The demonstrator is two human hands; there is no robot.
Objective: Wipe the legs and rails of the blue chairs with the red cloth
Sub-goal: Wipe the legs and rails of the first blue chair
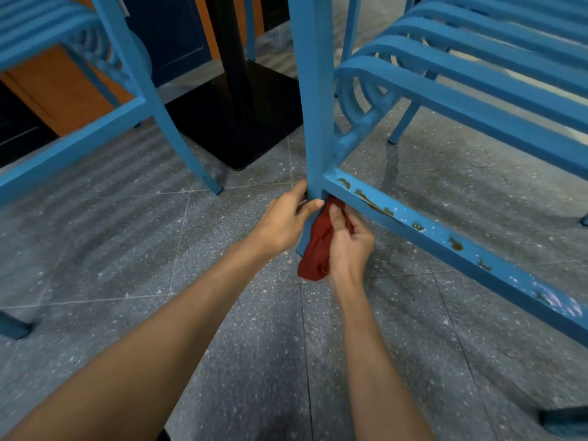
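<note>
A blue chair stands at the right, its front leg (pixel 313 122) upright in the middle of the view. My left hand (pixel 284 218) grips this leg low down, just where the lower rail (pixel 445 243) joins it. The rail runs off to the lower right and carries brown stains and worn patches. My right hand (pixel 348 243) holds the bunched red cloth (pixel 318 246) against the leg's foot, just under the joint. The leg's foot is hidden behind the cloth. A second blue chair (pixel 95 122) stands at the left.
A black table post with a square base plate (pixel 241 119) stands between the two chairs. The floor (pixel 222 313) is grey speckled tile. Orange and dark blue panels line the back wall. The right chair's slatted seat (pixel 477 68) overhangs the rail.
</note>
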